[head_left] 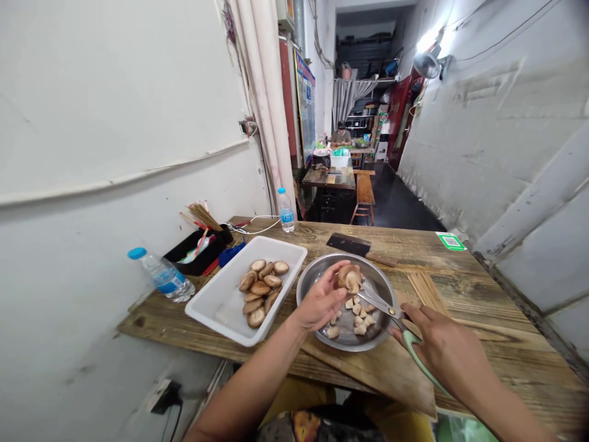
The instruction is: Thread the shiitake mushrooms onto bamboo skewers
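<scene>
Worktop [501,294]: wood, bearing the items below.
White tray [221,301]: left of the bowl; whole brown mushrooms [260,288] grouped toward its right side.
Metal bowl [383,283]: round, directly below the held mushroom.
Black box [197,268]: beyond the tray, against the wall, filled with small items.
Cleaver [348,244]: lying flat just behind the bowl.
Scissors [392,311]: green-handled, extended over the bowl's right rim; blades between right hand and mushroom, tips touching its underside.
Right hand [444,341]: fingers wrapped around the scissor handles.
Left hand [319,304]: above the bowl's left part, screening some of its interior; thumb and fingers pinching one mushroom.
Water bottles, two: one [168,279] left of the tray, one [286,212] at the worktop's far edge.
Held mushroom [348,279]: brown-capped, at the left fingertips, clear of the bowl floor.
Mushroom pieces [359,310]: pale, scattered in the bowl.
</scene>
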### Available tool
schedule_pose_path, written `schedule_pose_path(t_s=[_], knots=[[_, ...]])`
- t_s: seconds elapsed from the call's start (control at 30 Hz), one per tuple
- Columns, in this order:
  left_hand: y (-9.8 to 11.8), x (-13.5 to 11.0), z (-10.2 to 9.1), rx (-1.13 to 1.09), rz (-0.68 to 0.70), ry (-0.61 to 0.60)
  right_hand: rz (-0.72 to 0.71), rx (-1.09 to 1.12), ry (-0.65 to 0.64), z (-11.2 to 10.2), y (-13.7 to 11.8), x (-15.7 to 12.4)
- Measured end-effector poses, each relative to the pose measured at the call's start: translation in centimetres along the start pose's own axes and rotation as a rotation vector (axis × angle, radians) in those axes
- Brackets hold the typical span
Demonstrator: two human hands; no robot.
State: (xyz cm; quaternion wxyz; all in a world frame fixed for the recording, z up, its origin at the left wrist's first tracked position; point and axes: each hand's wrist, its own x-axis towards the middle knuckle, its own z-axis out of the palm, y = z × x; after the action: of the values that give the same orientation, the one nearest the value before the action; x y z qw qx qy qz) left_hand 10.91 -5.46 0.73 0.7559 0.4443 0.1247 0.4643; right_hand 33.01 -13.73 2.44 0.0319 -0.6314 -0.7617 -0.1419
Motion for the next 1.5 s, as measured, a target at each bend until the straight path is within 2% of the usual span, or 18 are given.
schedule_pose_path(t_s=[0.23, 0.4, 0.53, 0.67, 0.97, 1.1, 1.27, 1.43, 1.5], knots=[[-1.3, 0.3, 0.9, 0.005, 0.072, 0.051, 0.026, 0.111, -0.107, -0.5, -1.0, 0.1], [-1.8, 0.2, 0.7, 0.025, 0.07, 0.045, 0.03, 0.119, -0.166, -0.9, -1.0, 0.1], [-1.8, 0.1, 0.4, 0.066, 0.073, 0.031, -0.008, 0.041, -0.148, -1.2, -0.7, 0.1], [-1.7, 0.2, 1.0, 0.034, 0.071, 0.04, -0.049, -0.029, -0.102, -1.5, -0.8, 0.1], [-2.7, 0.2, 2.8, -0.036, 0.064, 0.171, -0.092, -0.183, -0.002, -1.4, -1.1, 0.1], [-2.2, 0.2, 2.1, -0.055, 0.018, 0.15, -0.156, -0.056, -0.04, -1.1, 0.4, 0.7], [-1.2, -0.2, 0.4, -0.021, 0.04, 0.117, -0.119, 0.196, -0.087, -1.1, 2.4, 0.6], [-1.7, 0.0, 0.1, 0.055, 0.106, 0.125, -0.032, 0.323, -0.024, -2.0, 1.1, -0.7], [-1.9, 0.1, 0.2, 0.114, 0.149, 0.115, -0.034, 0.406, -0.09, -2.7, 0.0, -1.1]])
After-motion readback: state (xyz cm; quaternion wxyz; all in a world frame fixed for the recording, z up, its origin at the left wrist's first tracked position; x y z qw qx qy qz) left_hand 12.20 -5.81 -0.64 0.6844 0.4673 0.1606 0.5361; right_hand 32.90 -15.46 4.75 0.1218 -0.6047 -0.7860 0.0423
